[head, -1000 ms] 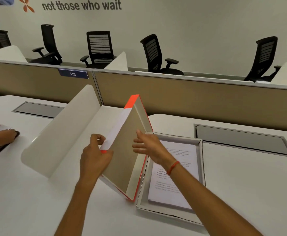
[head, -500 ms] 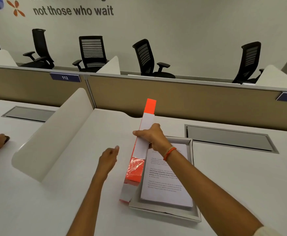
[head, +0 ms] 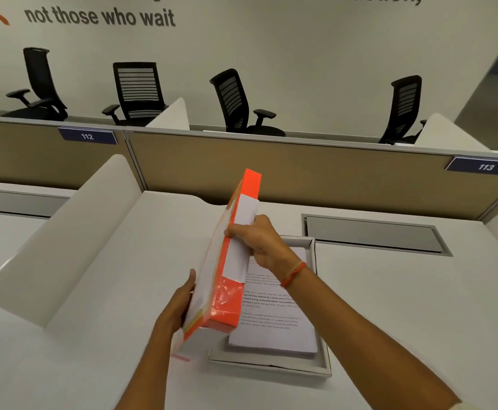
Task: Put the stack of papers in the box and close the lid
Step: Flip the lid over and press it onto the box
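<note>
A shallow grey box (head: 321,362) lies on the white desk with the stack of printed papers (head: 274,327) inside it. The orange-and-white lid (head: 227,303) stands on edge along the box's left side, tilted over the box. My right hand (head: 259,241) grips the lid's upper edge, thumb on the far face. My left hand (head: 179,306) presses flat against the lid's outer left face, low down. The lid hides the box's left wall.
A curved white divider (head: 64,247) rises on the left of the desk. A tan partition (head: 301,173) with tags 112 and 113 closes off the back. Two grey cable hatches (head: 375,235) sit in the desk. Black office chairs stand beyond. Someone's hand shows at the far left edge.
The lid has tipped further right over the box. My left hand, free half a second ago, now touches the lid's outer face. The right hand keeps its grip on the top edge.
</note>
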`<state>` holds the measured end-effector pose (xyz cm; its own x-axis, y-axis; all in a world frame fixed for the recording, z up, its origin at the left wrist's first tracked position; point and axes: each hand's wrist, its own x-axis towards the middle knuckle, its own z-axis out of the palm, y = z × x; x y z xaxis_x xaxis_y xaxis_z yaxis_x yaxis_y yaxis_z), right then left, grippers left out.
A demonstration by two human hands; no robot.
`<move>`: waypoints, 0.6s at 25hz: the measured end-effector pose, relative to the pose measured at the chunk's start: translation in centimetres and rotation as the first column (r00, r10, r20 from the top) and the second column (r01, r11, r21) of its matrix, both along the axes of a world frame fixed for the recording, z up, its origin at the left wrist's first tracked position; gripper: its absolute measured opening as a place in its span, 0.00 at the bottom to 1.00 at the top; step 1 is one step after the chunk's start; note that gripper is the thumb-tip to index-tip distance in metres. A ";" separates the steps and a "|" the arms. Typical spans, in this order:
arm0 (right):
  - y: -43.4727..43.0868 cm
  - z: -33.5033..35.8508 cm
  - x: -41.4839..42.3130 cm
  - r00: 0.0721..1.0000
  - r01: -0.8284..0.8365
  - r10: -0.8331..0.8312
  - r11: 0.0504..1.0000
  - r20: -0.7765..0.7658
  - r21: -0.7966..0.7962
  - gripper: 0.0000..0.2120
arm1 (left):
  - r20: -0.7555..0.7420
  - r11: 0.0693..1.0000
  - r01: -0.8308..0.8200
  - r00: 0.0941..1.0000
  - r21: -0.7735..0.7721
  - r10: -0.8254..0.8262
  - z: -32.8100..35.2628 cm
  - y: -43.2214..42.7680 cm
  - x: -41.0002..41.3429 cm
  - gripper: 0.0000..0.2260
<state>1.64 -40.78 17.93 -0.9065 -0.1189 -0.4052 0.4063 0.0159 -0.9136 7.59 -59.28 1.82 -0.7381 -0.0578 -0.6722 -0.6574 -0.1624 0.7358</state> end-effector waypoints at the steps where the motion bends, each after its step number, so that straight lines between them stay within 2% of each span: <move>1: 1.2 -0.2 0.0 1.000 -0.001 0.002 0.999 0.004 -0.037 0.29 | 0.001 0.998 -0.014 1.000 0.054 0.014 -0.5 -0.6 0.2 0.32; 3: 4.4 -0.9 0.1 1.000 -0.016 0.017 0.999 0.019 -0.047 0.26 | -0.032 0.996 -0.025 0.999 0.087 0.028 -1.3 -1.4 0.3 0.29; 5: 7.9 -2.6 0.5 0.999 -0.043 0.042 0.998 0.018 0.055 0.20 | -0.099 0.998 -0.045 0.994 0.050 0.049 -1.7 -1.3 0.3 0.25; 8: 11.9 -6.2 1.9 1.000 0.027 -0.025 0.986 -0.018 0.162 0.17 | -0.175 0.995 -0.006 0.984 -0.099 -0.012 -1.8 0.2 0.0 0.22; 12: 15.3 -10.5 3.4 0.982 0.184 -0.188 0.955 -0.006 0.232 0.14 | -0.180 0.932 0.106 0.968 -0.347 -0.177 -1.4 3.3 -0.7 0.23; 15: 17.2 -12.6 3.6 0.977 0.204 -0.212 0.944 0.005 0.258 0.14 | -0.181 0.902 0.132 0.958 -0.411 -0.222 -1.6 5.1 -0.9 0.24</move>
<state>5.27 -23.59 5.28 -0.8857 0.1820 -0.4271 0.4551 0.1584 -0.8763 6.69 -54.19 0.22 -0.8859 -0.1368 -0.4432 -0.4638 0.2718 0.8432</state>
